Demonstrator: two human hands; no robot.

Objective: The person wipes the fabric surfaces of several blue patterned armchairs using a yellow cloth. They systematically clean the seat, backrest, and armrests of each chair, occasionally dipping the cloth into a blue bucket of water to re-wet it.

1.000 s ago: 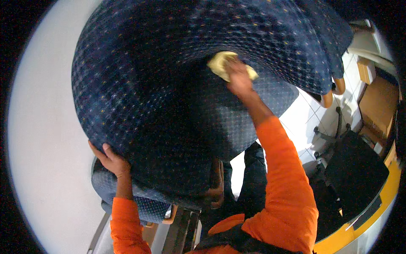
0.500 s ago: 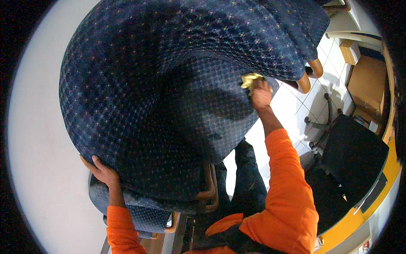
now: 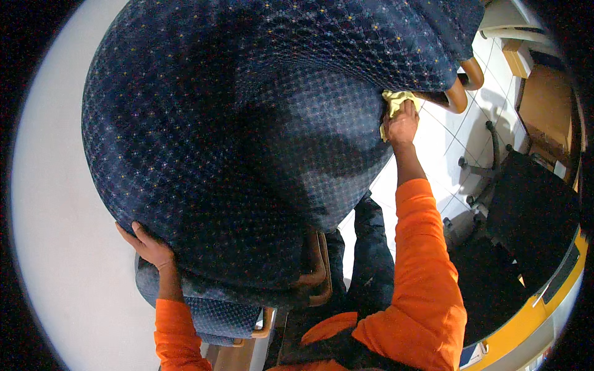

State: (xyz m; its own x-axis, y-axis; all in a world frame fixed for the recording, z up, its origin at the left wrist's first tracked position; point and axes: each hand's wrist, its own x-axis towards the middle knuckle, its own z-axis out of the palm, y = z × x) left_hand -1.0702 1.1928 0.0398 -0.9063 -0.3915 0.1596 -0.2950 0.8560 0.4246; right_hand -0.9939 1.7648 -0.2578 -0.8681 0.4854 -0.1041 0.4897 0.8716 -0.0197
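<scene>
In front of me stands a dark blue upholstered chair [image 3: 185,154] with a small dotted pattern and wooden arms. On its lower left edge rests my left hand [image 3: 151,248], closed round the padded backrest with the thumb on the near side. My right hand [image 3: 403,125] presses a crumpled yellow cloth [image 3: 399,98] against the far right edge of the seat [image 3: 334,142], fingers bunched over it. Part of the cloth is hidden beneath the palm.
Close behind the first chair are more blue chairs [image 3: 216,315]. To the right, a black office chair [image 3: 526,216] on castors stands on white floor tiles [image 3: 442,127], beside a cardboard box [image 3: 544,105] and a yellow-edged desk [image 3: 513,334]. A pale wall [image 3: 49,185] runs along the left.
My right hand has slid with the cloth to the right and slightly away, out to the seat's edge. My left hand keeps its hold on the backrest. The view has shifted slightly.
</scene>
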